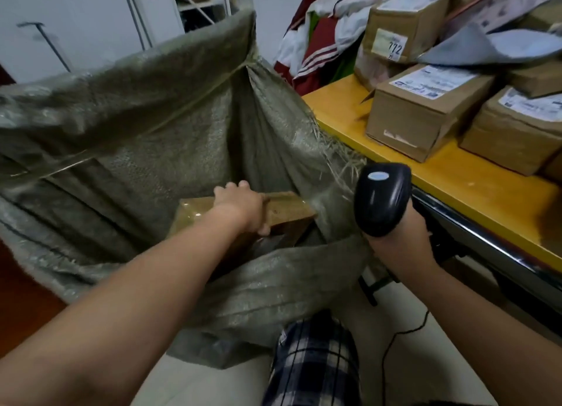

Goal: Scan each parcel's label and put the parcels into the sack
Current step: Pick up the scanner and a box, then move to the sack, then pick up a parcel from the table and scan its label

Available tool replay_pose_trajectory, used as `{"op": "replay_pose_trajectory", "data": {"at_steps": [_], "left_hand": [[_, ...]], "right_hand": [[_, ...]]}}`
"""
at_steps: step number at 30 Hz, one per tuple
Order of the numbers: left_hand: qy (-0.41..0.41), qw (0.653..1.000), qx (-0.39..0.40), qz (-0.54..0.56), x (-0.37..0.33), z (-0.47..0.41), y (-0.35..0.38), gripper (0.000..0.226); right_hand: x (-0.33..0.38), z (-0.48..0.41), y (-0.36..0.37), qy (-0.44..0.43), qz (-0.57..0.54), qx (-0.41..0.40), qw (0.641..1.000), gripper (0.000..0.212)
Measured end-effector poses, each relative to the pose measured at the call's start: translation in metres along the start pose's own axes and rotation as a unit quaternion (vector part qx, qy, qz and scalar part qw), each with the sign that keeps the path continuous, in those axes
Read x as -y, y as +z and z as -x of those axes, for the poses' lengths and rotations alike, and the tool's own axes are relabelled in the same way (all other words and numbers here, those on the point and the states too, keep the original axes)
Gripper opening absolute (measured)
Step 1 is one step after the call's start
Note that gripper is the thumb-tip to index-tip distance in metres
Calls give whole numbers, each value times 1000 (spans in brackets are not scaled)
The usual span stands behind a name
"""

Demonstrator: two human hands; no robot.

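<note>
Gripping a black scanner upright, the right hand hangs beside the near rim of the sack. The left hand reaches down into the open sack; its fingers curl over the far edge of a brown parcel, thumb on the near side. Beyond, more labelled parcels sit on the yellow counter.

"772" on label of rear cardboard box; other labels too blurred.

white wall, pale floor, yellow table
</note>
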State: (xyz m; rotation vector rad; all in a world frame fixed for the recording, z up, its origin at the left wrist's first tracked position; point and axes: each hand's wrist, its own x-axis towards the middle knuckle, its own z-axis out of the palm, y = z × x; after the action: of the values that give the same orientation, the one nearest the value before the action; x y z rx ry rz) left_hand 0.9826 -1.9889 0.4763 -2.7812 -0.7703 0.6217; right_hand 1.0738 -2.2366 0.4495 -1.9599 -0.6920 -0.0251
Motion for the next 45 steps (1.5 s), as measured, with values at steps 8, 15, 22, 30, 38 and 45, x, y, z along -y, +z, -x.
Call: {"op": "replay_pose_trajectory", "data": {"at_steps": [8, 15, 22, 30, 38, 45], "left_hand": [[96, 991, -78, 51, -15, -9, 18, 44], [218, 924, -298, 95, -35, 31, -3, 40], [292, 860, -383, 169, -93, 38, -74, 36], [322, 782, -404, 350, -151, 32, -160, 32], [466, 766, -290, 334, -230, 80, -177, 43], [517, 773, -367, 28, -299, 128, -165, 94]], "right_hand": [[-39, 4, 5, 63, 32, 43, 997, 51], [-42, -4, 2, 152, 53, 70, 984, 63], [-4, -3, -47, 93, 18, 6, 996, 43], [49, 17, -125, 71, -80, -191, 976, 55], [63, 91, -198, 125, -101, -354, 922, 55], [33, 120, -259, 174, -162, -380, 894, 59]]}}
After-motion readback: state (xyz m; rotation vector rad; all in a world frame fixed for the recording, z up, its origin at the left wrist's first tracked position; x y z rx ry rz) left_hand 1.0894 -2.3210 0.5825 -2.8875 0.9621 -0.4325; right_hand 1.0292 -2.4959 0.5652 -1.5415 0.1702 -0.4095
